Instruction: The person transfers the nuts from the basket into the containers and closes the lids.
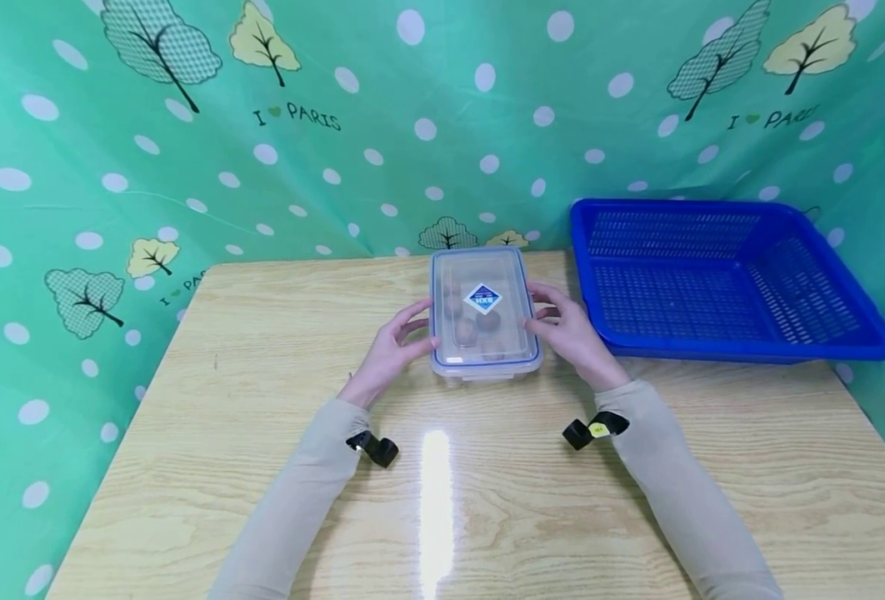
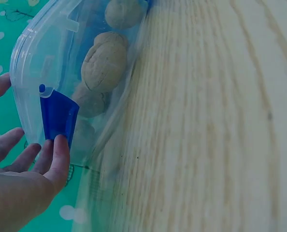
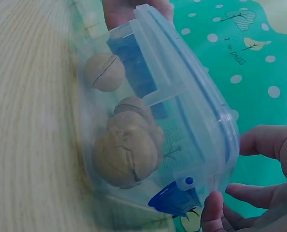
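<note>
A clear lidded plastic box (image 1: 485, 312) with a blue seal stands at the table's middle and holds several walnuts (image 2: 104, 65). My left hand (image 1: 411, 331) lies against its left side with the fingers spread. In the left wrist view the thumb (image 2: 60, 153) touches a blue side latch (image 2: 58, 116). On the other side, my right hand (image 1: 546, 314) is at the box's right wall, fingers loosely bent. In the right wrist view its thumb (image 3: 212, 212) sits just beside that side's blue latch (image 3: 175, 198). The walnuts (image 3: 126, 154) show through the wall.
A large blue mesh basket (image 1: 720, 279) sits on the table's back right, close to the box. The wooden table (image 1: 442, 500) is backed by a green dotted cloth (image 1: 187, 167) on three sides.
</note>
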